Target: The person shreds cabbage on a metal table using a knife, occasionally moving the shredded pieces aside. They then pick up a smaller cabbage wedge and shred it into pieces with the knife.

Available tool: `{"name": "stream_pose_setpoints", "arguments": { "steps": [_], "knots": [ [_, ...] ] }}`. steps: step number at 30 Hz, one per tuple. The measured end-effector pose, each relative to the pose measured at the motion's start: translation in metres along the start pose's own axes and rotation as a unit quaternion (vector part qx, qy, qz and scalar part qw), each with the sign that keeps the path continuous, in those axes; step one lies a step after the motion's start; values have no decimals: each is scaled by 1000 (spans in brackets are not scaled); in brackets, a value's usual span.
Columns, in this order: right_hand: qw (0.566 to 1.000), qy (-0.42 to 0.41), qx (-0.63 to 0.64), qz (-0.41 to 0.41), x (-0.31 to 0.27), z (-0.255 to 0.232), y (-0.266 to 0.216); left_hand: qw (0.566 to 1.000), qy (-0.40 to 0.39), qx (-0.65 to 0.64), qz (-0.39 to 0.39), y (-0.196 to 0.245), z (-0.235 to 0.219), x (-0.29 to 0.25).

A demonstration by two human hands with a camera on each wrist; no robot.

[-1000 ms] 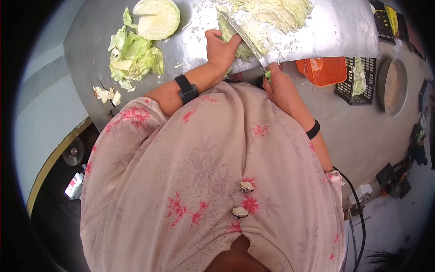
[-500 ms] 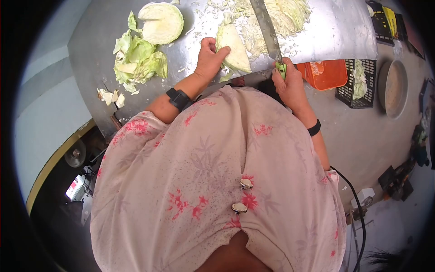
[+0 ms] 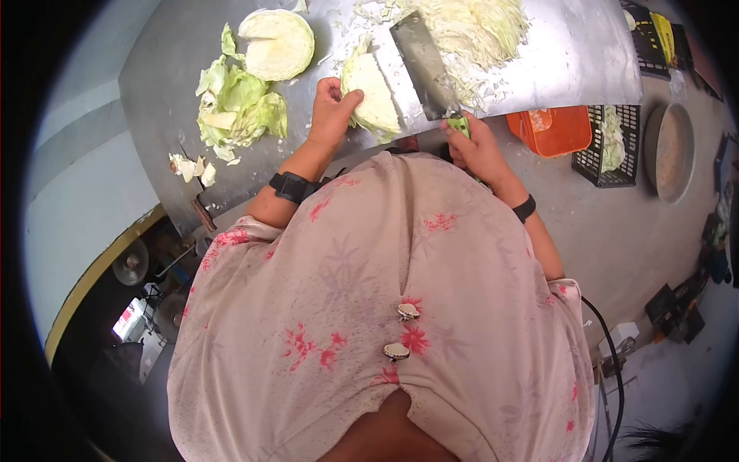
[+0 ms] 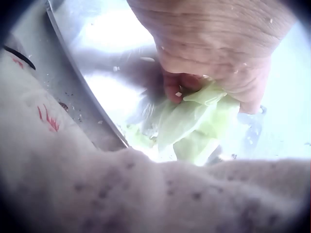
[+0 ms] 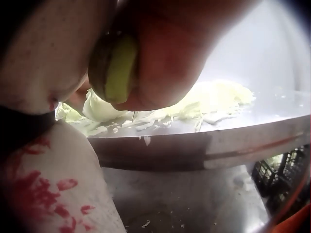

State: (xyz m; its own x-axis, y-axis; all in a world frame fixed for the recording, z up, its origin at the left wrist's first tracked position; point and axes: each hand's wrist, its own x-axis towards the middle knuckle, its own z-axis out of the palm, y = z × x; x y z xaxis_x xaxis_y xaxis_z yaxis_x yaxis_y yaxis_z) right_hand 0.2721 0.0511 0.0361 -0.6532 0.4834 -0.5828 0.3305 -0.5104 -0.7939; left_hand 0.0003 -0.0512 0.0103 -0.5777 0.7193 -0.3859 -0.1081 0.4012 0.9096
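Orange tub [image 3: 558,132], metal pan [image 3: 671,158], black cable [image 3: 616,356], fan [image 3: 131,262]

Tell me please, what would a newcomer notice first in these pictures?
Probably the broad knife, held by its green handle in the right hand, beside the cabbage piece that the left hand grips. Next, the big pile of shredded cabbage beyond the blade, and the bright orange container below the table's edge.
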Motion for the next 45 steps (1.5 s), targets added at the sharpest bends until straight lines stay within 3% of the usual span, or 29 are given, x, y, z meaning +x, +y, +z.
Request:
{"name": "stream_pose_setpoints", "arguments": {
  "steps": [3, 6, 7, 13, 17, 20, 21, 24, 27, 30, 33, 36, 42, 45],
  "knots": [
    [993, 36, 107, 37, 1, -12, -6, 1000, 26, 5, -2, 4, -1, -1],
    [989, 90, -104, -57, 7, -19, -21, 999, 32, 39, 1, 22, 9, -6],
    [954, 144, -202, -171, 13, -19, -20, 998, 34, 56, 5, 29, 15, -7],
    [884, 194, -331, -266, 16, -8, -63, 972, 40, 214, 90, 14, 32, 5],
    [825, 264, -433, -249, 24, -13, -72, 973, 37, 211, 87, 9, 31, 4],
    [757, 296, -507, -286, 43, -25, -60, 970, 26, 219, 99, 10, 30, 4],
    [753, 290, -535, -249, 47, -25, -59, 969, 22, 223, 106, 11, 29, 3],
    [656, 328, -602, -315, 47, -20, -58, 985, -20, 155, 79, 25, 27, -2],
    [704, 294, -496, -415, 37, 5, -67, 988, -64, 123, 65, 24, 18, -1],
    [892, 114, -315, -304, 40, 39, -47, 993, -96, 60, 44, 22, 9, 1],
    [957, -17, -232, -171, 53, 56, -47, 993, -113, 23, 29, 20, 2, 1],
    [966, -50, -223, -122, 86, 61, -27, 992, -125, 3, 14, 22, -2, -2],
    [992, -106, -38, -57, 95, 60, -26, 991, -130, -40, -2, 21, -7, -2],
    [991, -119, -46, -42, 97, 57, -24, 990, -133, -51, -3, 20, -7, -1]
  ]
}}
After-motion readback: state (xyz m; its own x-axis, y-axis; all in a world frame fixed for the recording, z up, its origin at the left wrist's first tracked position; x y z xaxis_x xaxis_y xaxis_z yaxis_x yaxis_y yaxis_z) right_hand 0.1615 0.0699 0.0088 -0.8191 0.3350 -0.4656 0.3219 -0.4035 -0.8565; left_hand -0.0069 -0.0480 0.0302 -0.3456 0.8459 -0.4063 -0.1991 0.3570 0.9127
